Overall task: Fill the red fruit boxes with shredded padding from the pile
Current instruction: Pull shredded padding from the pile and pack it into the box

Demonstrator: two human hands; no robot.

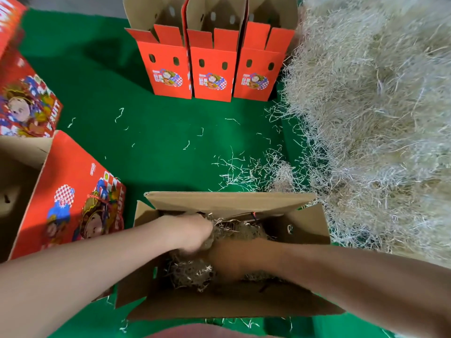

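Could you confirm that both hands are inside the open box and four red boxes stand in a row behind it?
The head view shows three red boxes in that row, not four; left hand and right hand are inside the open box.

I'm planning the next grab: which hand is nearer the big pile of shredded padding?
Right. The right hand is in the middle of the open box, left of the pile. The left hand is in the same box, further left, away from the pile.

green felt cover [102, 76], grey strip at back [80, 4]
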